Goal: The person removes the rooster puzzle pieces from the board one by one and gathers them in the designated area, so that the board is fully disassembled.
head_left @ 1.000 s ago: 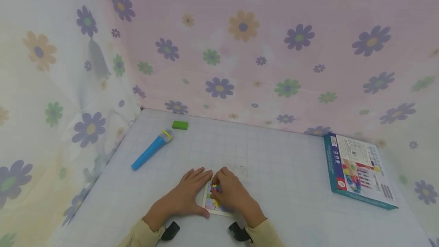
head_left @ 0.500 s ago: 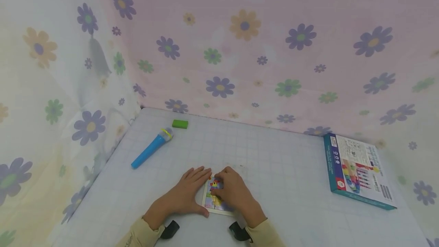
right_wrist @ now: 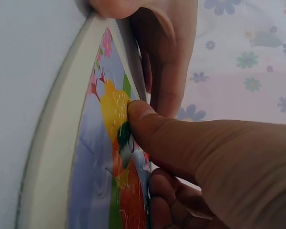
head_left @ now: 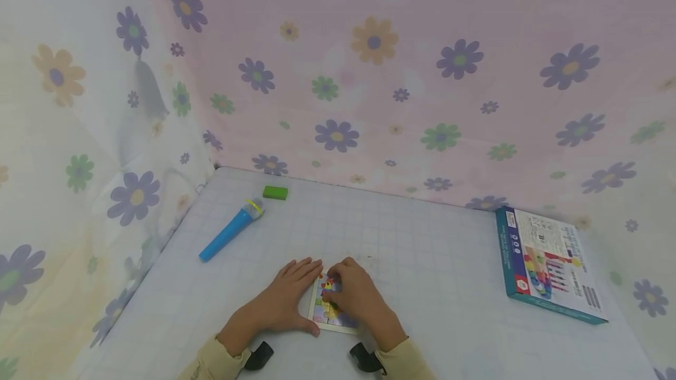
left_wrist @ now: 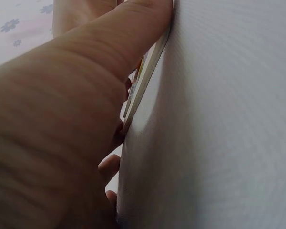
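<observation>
A small jigsaw puzzle point(head_left: 333, 329) in a pale frame lies on the table in front of me, with a colourful bird picture. My left hand point(head_left: 277, 297) rests flat along its left side, fingers straight and thumb spread to the near left corner. Over the right part of the puzzle my right hand point(head_left: 359, 293) is bent, with index finger and thumb apart. In the right wrist view the right thumb point(right_wrist: 143, 114) touches the yellow bird point(right_wrist: 115, 102), and the other fingers are curled beside it. I cannot tell whether these fingers hold a piece.
A blue toy microphone point(head_left: 227, 238) lies at the left, with a green block point(head_left: 276, 193) behind it. At the right is a flat teal and white box point(head_left: 554, 263). Flowered cloth point(head_left: 375, 104) rises behind and beside the white table point(head_left: 422, 251).
The right index finger and thumb have shifted slightly over the puzzle, and more of the bird picture shows between them. The left hand stays in place.
</observation>
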A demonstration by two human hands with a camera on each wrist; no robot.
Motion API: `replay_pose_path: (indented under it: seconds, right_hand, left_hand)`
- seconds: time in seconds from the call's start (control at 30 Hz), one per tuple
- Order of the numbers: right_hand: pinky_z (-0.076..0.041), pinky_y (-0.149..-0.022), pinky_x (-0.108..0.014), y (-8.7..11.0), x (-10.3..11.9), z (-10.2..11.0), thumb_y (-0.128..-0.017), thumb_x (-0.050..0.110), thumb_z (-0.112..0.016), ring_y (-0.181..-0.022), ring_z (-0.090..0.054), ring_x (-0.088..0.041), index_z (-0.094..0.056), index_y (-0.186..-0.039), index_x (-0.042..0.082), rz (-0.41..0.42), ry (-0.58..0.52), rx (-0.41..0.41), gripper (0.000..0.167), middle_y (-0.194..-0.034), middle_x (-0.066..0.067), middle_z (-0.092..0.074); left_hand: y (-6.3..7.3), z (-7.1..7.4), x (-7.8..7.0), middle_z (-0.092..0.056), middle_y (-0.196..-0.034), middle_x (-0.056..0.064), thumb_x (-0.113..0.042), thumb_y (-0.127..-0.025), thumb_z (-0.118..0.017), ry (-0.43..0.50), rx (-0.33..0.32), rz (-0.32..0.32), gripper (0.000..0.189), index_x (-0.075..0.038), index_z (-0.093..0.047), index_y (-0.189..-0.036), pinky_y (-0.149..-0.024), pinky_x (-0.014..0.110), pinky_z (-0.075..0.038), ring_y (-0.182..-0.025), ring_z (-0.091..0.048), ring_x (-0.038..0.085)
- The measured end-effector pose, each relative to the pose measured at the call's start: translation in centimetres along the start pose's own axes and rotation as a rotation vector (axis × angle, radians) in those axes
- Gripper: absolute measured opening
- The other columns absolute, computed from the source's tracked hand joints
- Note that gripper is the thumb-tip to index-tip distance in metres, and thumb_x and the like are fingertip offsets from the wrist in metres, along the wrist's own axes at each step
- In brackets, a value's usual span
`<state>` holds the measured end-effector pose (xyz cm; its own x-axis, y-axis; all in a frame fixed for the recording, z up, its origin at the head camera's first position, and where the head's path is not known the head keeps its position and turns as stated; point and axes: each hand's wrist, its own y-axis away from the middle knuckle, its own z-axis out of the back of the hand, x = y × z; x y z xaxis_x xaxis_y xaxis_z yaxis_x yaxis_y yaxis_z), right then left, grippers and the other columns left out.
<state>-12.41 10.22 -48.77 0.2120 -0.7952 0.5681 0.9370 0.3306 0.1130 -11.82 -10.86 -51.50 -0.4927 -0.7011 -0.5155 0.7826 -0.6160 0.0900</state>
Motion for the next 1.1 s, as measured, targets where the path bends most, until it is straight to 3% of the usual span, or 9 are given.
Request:
replay_pose_path:
  seconds: [0.27, 0.57, 0.83, 1.1]
  right_hand:
    - [-0.057, -0.086, -0.034, -0.61, -0.01, 0.22, -0.08, 0.029, -0.089, -0.089, -0.056, -0.01, -0.068, -0.115, 0.007, 0.02, 0.036, 0.042, 0.046, -0.105, 0.001, -0.058]
    - [-0.058, -0.088, -0.035, -0.68, -0.07, 0.35, -0.08, 0.025, -0.089, -0.099, -0.064, -0.014, -0.069, -0.117, 0.011, 0.056, -0.02, 0.04, 0.044, -0.112, 0.001, -0.066]
    - [-0.055, -0.075, -0.024, -0.56, -0.57, 0.37, -0.082, 0.018, -0.086, -0.084, -0.062, -0.006, -0.076, -0.115, 0.01, 0.143, -0.012, 0.026, 0.036, -0.097, 0.004, -0.07]
    - [-0.054, -0.076, -0.024, -0.48, -0.5, 0.6, -0.088, 0.018, -0.08, -0.08, -0.054, -0.002, -0.076, -0.115, 0.007, 0.221, 0.08, 0.06, 0.03, -0.102, 0.002, -0.069]
  left_hand:
    - [0.05, -0.19, 0.2, -0.027, -0.17, 0.0, -0.074, -0.069, -0.078, 0.002, -0.012, -0.003, 0.121, -0.013, -0.029, -0.162, -0.13, 0.056, -0.016, -0.159, -0.02, 0.027]
    - [-0.01, 0.01, 0.05, -0.028, -0.17, 0.0, -0.071, -0.07, -0.08, 0.013, -0.001, 0.006, 0.119, -0.014, -0.029, -0.162, -0.13, 0.057, -0.016, -0.159, -0.02, 0.028]
    - [-0.05, -0.39, 0.31, -0.026, -0.17, -0.001, -0.074, -0.069, -0.078, 0.002, -0.012, -0.014, 0.121, -0.014, -0.028, -0.162, -0.13, 0.056, -0.015, -0.159, -0.019, 0.026]
    - [0.01, -0.12, 0.1, -0.027, -0.17, 0.0, -0.072, -0.07, -0.079, -0.001, -0.007, -0.005, 0.12, -0.012, -0.03, -0.161, -0.13, 0.056, -0.016, -0.159, -0.019, 0.027]
